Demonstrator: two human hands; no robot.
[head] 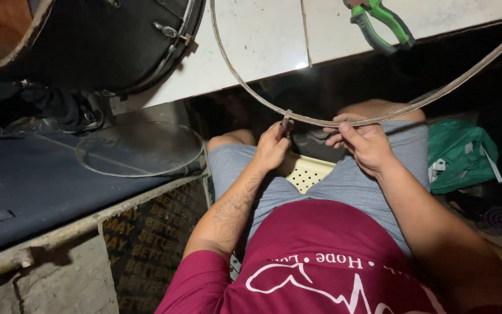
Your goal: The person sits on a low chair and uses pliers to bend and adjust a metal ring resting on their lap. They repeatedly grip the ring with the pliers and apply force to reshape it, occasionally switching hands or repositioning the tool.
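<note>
A large thin metal hoop (245,78) arcs from the white tabletop down to my lap. My left hand (272,145) pinches the hoop's lowest part at a small metal piece (286,121) on the rim. Just to the right, my right hand (366,144) grips the same hoop with fingers curled over the rim. Both hands hover above my knees in grey shorts (344,180). I sit on a pale perforated plastic stool (306,172).
A black drum shell (111,40) lies at the upper left. A clear round drumhead (139,148) rests on a dark blue surface (30,186). Green-handled pliers (382,23) lie on the white tabletop (262,35). A green bag (460,154) sits at the right.
</note>
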